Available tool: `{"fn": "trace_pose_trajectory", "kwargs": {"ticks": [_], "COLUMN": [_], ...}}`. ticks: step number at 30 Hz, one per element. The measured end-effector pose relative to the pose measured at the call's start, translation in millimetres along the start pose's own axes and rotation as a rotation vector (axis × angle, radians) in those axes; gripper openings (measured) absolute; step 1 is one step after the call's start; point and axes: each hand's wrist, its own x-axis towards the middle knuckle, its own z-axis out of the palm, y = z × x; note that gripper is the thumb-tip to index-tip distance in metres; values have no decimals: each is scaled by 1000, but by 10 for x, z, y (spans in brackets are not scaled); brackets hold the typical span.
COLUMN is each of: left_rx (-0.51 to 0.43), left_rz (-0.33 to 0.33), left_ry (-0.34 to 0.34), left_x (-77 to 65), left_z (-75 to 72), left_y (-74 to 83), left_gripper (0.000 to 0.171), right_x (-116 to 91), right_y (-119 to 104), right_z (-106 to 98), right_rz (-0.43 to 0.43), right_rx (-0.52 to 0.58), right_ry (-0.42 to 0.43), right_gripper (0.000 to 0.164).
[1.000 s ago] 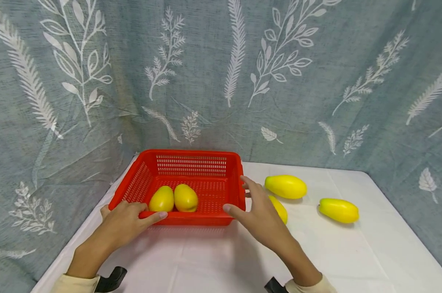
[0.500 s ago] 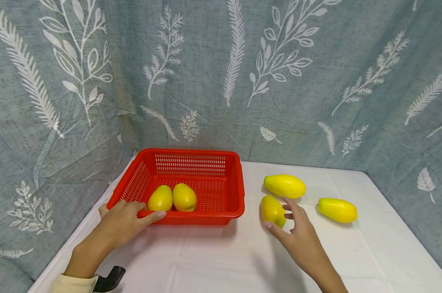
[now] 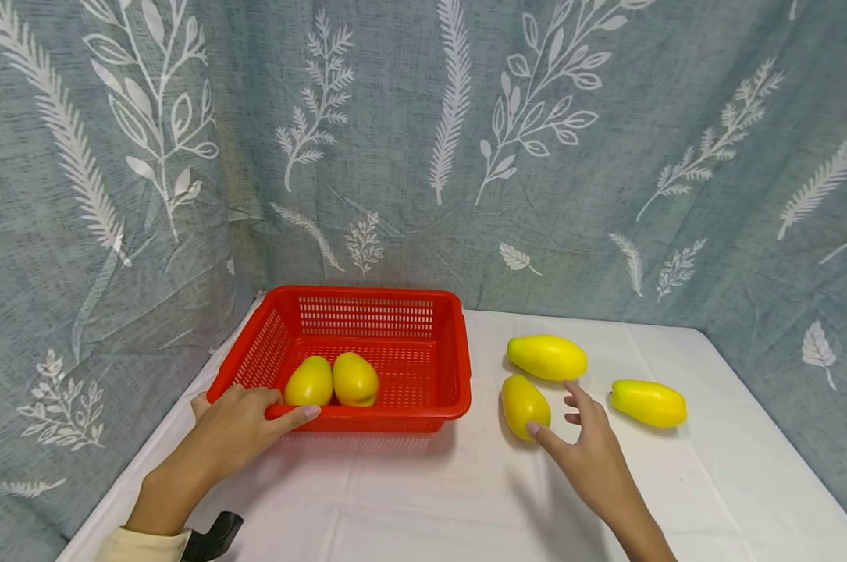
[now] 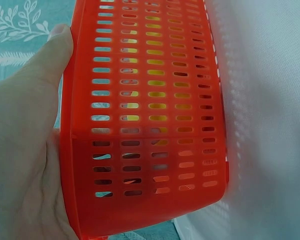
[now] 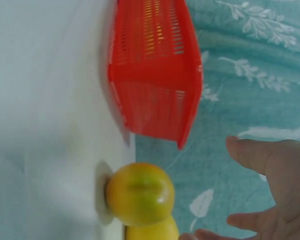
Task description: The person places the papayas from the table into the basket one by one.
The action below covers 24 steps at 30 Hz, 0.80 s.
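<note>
My left hand [image 3: 236,429] grips the front-left corner of a red plastic basket [image 3: 367,421], its thumb lying along the front rim. Two rounded yellow fruits with a greenish tinge, the left one [image 3: 309,381] and the right one [image 3: 356,379], sit side by side inside. In the head view my right hand [image 3: 592,457] hovers over the cloth, thumb and fingers spread and nothing held. Its thumb tip overlaps the right edge of a yellow papaya-like fruit [image 3: 524,406]. The right wrist view has this fruit [image 5: 140,194] end-on, with the spread hand [image 5: 285,190] apart from it.
Behind the near fruit lies a longer yellow papaya [image 3: 548,357], and another papaya [image 3: 649,403] is farther right. All rest on a table with a white cloth [image 3: 423,499]. A blue-green leaf-patterned curtain [image 3: 395,156] hangs behind and at both sides.
My right hand has moved away from the basket's right side to beside the near yellow fruit, drifting slightly farther right in the last half second. The left hand stays on the basket.
</note>
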Motion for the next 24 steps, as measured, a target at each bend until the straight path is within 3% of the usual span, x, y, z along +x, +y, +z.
{"fn": "trace_pose_trajectory", "kwargs": {"ticks": [12,24], "left_rx": [11,7], "left_rz": [6,3], "left_ry": [18,15], "left_x": [-9,-15], "left_z": [18,3], "left_y": [1,22], "left_gripper": [71,68], "right_x": [328,531], "right_y": [168,229], "right_z": [157,391], "right_rz": [109,33], "right_rx": [4,15], "right_ry": [-61,-50], "right_gripper": [106,95]}}
